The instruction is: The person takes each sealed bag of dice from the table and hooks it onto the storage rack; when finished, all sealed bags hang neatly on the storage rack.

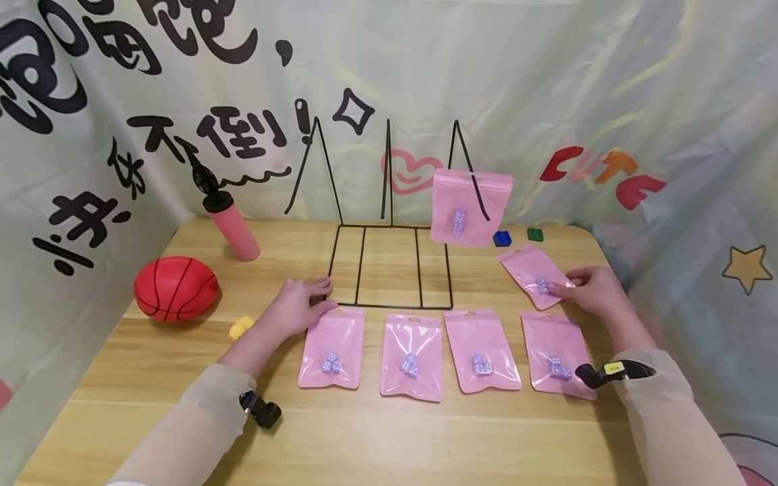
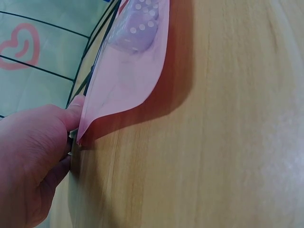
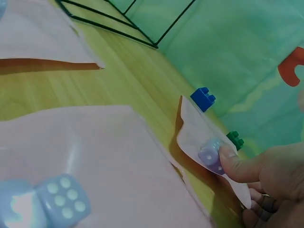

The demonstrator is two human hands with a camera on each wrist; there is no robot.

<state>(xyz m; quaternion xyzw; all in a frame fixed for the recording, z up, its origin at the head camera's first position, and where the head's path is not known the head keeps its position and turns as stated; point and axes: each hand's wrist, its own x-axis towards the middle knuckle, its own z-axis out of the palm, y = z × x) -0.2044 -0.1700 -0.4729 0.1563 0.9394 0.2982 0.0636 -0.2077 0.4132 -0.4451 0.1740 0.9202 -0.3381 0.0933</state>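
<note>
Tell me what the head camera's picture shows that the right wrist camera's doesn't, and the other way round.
Only the head view shows the left hand, the red ball, the pink pump and the hanging pink bag.

Only the right wrist view shows a die closely enough to count six dots on one face.

Both show the right hand pinching another pink bag, the blue block, the green block and at least part of the black rack.

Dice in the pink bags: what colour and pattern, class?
The dice are pale purple with white spots, clearest in the left wrist view.
</note>
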